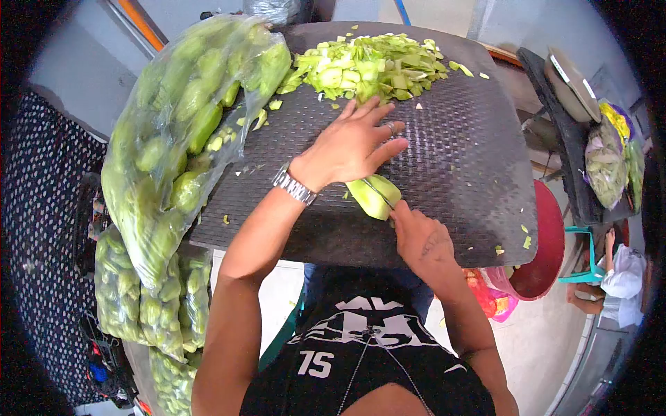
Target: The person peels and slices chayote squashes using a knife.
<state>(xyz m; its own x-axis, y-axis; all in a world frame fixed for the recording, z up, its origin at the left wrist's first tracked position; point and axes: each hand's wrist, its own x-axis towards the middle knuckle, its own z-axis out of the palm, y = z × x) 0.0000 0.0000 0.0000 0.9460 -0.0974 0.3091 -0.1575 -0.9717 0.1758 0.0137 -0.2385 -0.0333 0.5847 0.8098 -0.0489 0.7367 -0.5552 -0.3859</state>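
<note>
My left hand, with a metal watch and a ring, stretches over the dark woven-textured table, fingers spread. Its fingertips come to the near edge of a pile of cut green vegetable pieces. Just below this hand lies a pale green peeled vegetable, apparently a chayote. My right hand is closed around a knife, its thin blade lying across the vegetable. The knife's handle is mostly hidden in my fingers.
A clear plastic bag of whole green vegetables covers the table's left side. More filled bags are stacked below it. A red tub stands at the right edge, near a teal stool and another person's hand.
</note>
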